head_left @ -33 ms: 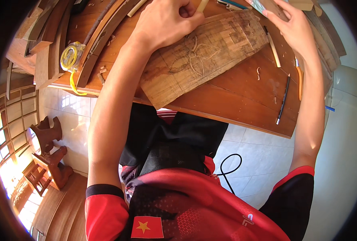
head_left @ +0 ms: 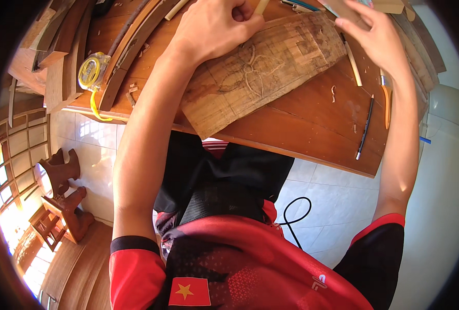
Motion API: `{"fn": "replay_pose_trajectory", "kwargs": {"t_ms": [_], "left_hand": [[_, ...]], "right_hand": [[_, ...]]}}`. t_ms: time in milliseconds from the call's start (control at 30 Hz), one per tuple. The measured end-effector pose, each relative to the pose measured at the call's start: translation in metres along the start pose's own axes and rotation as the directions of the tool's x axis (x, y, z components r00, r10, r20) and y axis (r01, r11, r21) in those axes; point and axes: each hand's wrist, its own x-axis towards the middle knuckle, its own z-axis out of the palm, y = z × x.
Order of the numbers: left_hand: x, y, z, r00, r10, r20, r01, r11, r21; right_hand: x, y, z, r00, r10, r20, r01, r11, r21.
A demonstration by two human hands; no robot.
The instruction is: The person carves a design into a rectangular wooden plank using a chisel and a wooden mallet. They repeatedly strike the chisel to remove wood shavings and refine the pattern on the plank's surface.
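Note:
On the wooden table a carved wooden board lies slantwise, with flower-like lines cut into it and a worked area at its far right end. My left hand rests over the board's far left side, its fingers curled round a pale wooden handle; the tool's other end is out of view. My right hand is raised beyond the board's far right corner, fingers and thumb round a flat brown wooden piece. That piece runs off the top edge, with something pale and patterned beside it.
A pale-handled tool, a dark pencil and an orange-handled brush lie at the right. A yellow tape measure sits at the left beside curved wooden strips. Shavings are scattered about; stacked timber stands far left.
My right hand has shifted slightly, its thumb a little lower, and the brown wooden piece has moved with it. My left hand has hardly moved.

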Motion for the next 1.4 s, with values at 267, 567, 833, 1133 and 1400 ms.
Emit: {"fn": "replay_pose_trajectory", "kwargs": {"t_ms": [267, 567, 833, 1133, 1400], "left_hand": [[-0.001, 0.002, -0.003, 0.999, 0.003, 0.047, -0.005, 1.0, 0.029], [0.001, -0.005, -0.001, 0.997, 0.051, 0.064, -0.053, 0.998, 0.032], [0.002, -0.008, 0.003, 0.988, 0.152, 0.007, -0.152, 0.988, 0.017], [-0.002, -0.006, 0.003, 0.992, 0.127, -0.018, -0.127, 0.991, 0.038], [0.0, -0.004, 0.003, 0.994, 0.106, 0.026, -0.107, 0.993, 0.051]], "right_hand": [[-0.016, 0.022, -0.001, 0.987, 0.13, 0.099, -0.107, 0.971, -0.215], [-0.026, 0.029, -0.001, 0.979, 0.186, 0.078, -0.175, 0.976, -0.131], [-0.027, 0.03, -0.006, 0.969, 0.24, 0.056, -0.236, 0.97, -0.062], [-0.023, 0.034, -0.012, 0.98, 0.134, 0.149, -0.105, 0.977, -0.186], [-0.025, 0.043, -0.002, 0.999, 0.026, 0.021, -0.021, 0.974, -0.224]]}}
